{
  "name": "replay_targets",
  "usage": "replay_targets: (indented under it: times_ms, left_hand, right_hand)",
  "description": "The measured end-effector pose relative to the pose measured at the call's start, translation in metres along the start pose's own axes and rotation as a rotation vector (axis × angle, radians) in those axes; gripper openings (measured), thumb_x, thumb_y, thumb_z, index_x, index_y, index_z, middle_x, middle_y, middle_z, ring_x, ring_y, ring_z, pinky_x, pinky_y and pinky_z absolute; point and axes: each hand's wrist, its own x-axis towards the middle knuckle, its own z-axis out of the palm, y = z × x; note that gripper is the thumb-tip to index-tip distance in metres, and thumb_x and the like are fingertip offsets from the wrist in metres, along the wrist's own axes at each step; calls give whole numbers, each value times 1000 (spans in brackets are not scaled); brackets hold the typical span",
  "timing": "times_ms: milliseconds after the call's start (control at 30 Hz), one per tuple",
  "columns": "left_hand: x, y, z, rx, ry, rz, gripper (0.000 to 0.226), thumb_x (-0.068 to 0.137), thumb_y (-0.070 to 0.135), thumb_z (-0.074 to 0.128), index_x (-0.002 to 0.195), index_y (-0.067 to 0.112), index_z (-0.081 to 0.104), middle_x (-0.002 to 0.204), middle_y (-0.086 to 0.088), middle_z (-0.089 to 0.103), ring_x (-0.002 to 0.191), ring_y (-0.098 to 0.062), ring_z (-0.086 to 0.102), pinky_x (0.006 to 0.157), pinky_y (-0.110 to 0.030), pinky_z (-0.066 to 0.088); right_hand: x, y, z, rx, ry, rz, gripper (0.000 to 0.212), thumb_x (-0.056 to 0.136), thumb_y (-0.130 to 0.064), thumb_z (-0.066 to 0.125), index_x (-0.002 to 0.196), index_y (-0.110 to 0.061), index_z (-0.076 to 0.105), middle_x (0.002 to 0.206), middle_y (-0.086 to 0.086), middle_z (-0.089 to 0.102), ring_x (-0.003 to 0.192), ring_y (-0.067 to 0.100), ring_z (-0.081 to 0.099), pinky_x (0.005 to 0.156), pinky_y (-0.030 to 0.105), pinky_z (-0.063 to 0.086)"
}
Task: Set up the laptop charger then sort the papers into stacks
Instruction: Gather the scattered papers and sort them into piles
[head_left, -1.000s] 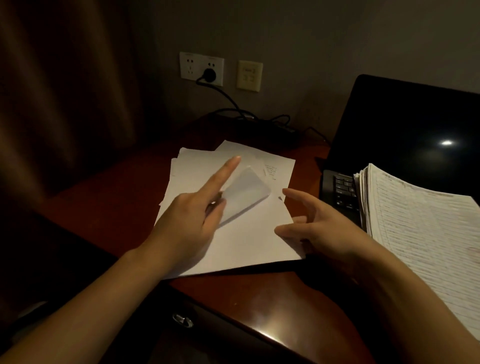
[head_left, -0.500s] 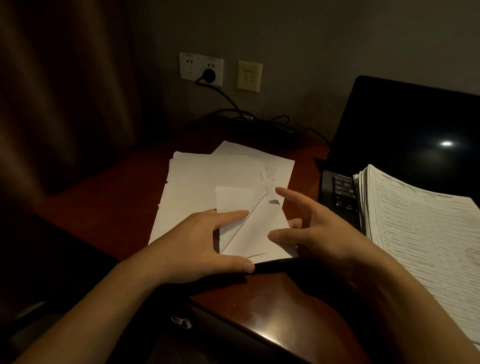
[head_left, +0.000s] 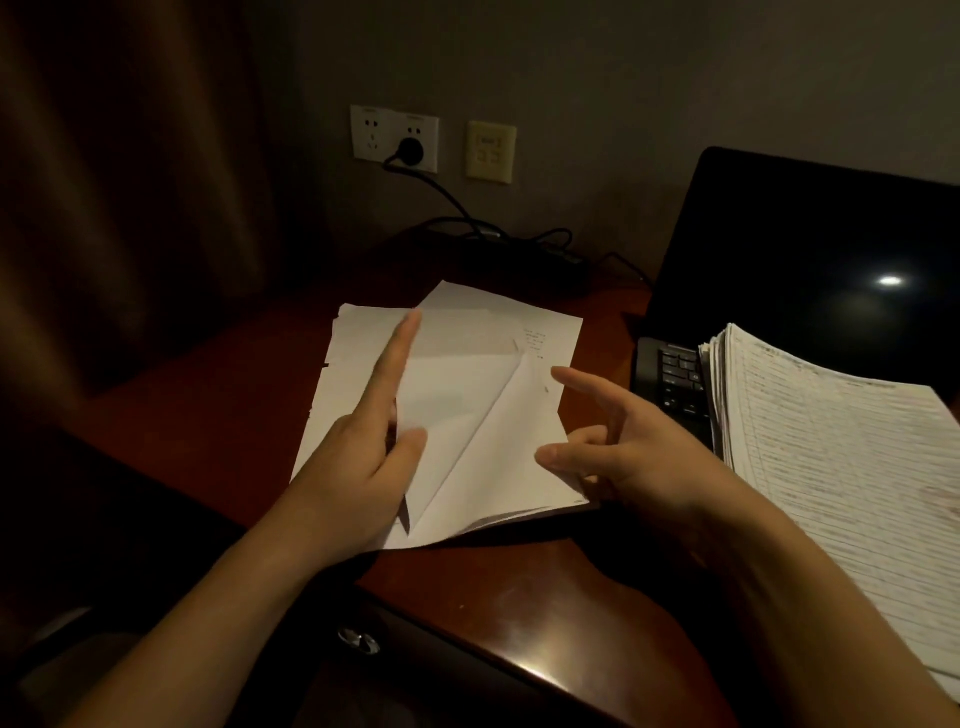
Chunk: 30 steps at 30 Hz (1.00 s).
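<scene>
A loose stack of white papers (head_left: 467, 332) lies on the dark red wooden desk (head_left: 519, 597). My left hand (head_left: 358, 462) is over its left half, index finger stretched out, thumb and lower fingers pinching a top sheet (head_left: 457, 415) that is lifted and bent along a diagonal crease. My right hand (head_left: 623, 447) hovers at the stack's right edge with fingers spread and the thumb tip touching the paper. A thick stack of printed papers (head_left: 841, 467) rests on the open black laptop (head_left: 805, 249). The charger plug (head_left: 412, 150) sits in the wall socket, its cable (head_left: 452, 202) running down to the desk.
A beige wall plate (head_left: 491, 152) is beside the socket. Curtains (head_left: 119, 182) hang at the left. Cables and a dark charger brick (head_left: 540, 260) lie at the back of the desk. A drawer knob (head_left: 358, 640) shows below the desk's front edge.
My left hand has moved up from the stack's front edge and stretched its index finger forward, carrying the bent sheet with it. My right hand has hardly moved.
</scene>
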Motion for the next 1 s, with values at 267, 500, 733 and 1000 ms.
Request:
replay_targets:
  times_ms: [267,500,733,1000]
  left_hand:
    - [-4,-4,2,168,-168,95,54,79,66,68,129,50,55,107,45,50,111,14,48,73,-11,52]
    - [-3,-3,2,92,98,128,62,105,24,46,140,66,17,72,22,52,109,-7,40,63,-13,40]
    - [-7,3,3,150,-122,140,52,81,59,60,131,54,46,111,42,51,113,24,43,80,1,44]
    - [-5,-2,0,140,-46,109,76,103,20,48,145,68,6,82,4,67,64,-20,62,59,-37,56]
  right_hand:
    - [6,7,14,-33,119,-58,81,82,-29,80,151,-32,37,52,-5,58,47,6,57,56,16,52]
    - [1,2,0,-13,-2,-17,82,88,-14,75,152,-39,31,61,-4,66,57,5,64,61,20,49]
    - [2,4,7,184,45,-94,70,94,-8,65,147,-46,40,83,12,71,85,26,72,82,35,60]
    - [12,7,-4,125,256,-51,60,95,-19,66,147,-37,41,111,-16,64,107,10,65,99,36,55]
